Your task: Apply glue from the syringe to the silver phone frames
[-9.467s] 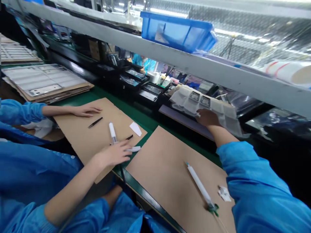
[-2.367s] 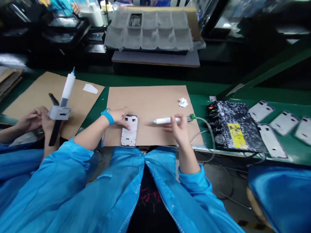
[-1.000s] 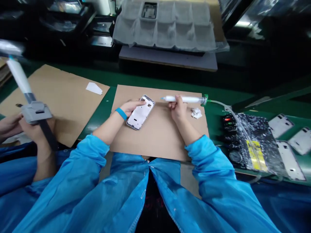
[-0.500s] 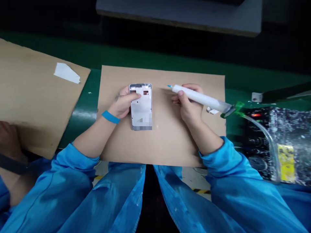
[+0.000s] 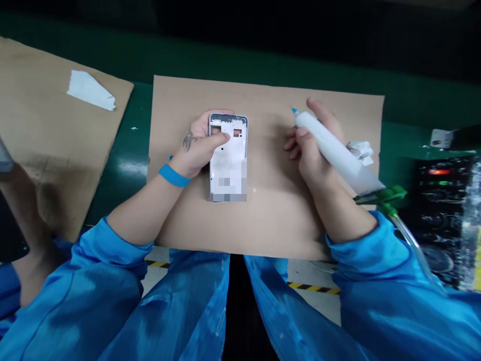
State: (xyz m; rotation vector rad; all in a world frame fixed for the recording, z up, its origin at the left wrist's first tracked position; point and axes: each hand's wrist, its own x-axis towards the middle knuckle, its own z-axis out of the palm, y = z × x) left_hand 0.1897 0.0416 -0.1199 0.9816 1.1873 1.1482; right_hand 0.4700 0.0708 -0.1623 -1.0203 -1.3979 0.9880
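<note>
My left hand (image 5: 197, 145) grips a white phone frame (image 5: 228, 158) by its upper left edge, holding it upright on a brown cardboard mat (image 5: 263, 220); a blue band sits on that wrist. My right hand (image 5: 310, 145) is closed round a white glue syringe (image 5: 334, 150) with a blue tip that points up and left, a short way to the right of the frame. A green fitting (image 5: 387, 194) and a clear hose (image 5: 413, 245) run from the syringe's back end.
A crumpled white wipe (image 5: 361, 150) lies on the mat behind the syringe. A second cardboard mat (image 5: 45, 130) with a white paper scrap (image 5: 90, 90) lies to the left, where another person's arm (image 5: 22, 225) shows. A black control box (image 5: 447, 210) stands at right on the green bench (image 5: 128, 160).
The view has come closer and lower over the mat. My right hand with the syringe has tilted so the tip points more upward. The frame stays upright in my left hand.
</note>
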